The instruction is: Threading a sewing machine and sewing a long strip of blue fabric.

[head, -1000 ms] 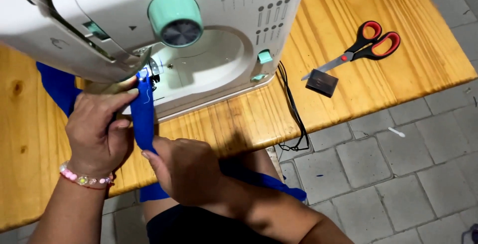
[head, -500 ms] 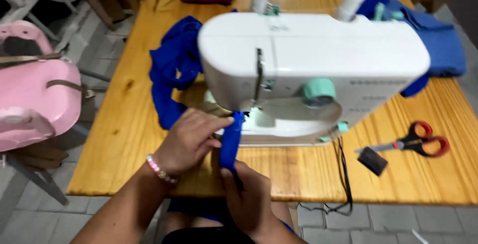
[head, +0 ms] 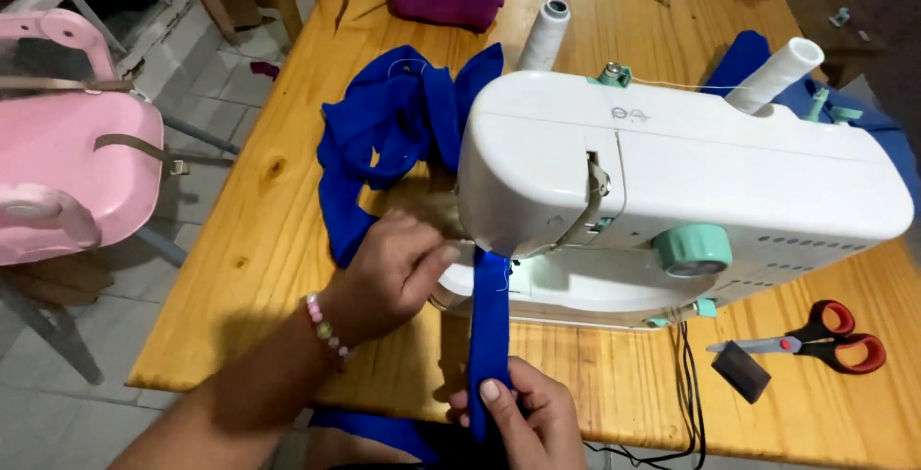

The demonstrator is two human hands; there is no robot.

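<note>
Blue strip (head: 490, 326) (pulled taut) pinched by right hand (head: 523, 412), left hand (head: 389, 273) beside sewing machine (head: 672, 182).

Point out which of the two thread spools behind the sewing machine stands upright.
The white spool left of the machine's top stands upright on the wooden table. The other spool, at the machine's right end, leans at a slant.

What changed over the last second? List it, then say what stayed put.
The view pulled back and up, so the whole sewing machine and the blue cloth pile behind it now show. No thing visibly moved. The left hand still presses beside the needle, and the right hand keeps its grip on the blue strip. The scissors lie as before.
</note>
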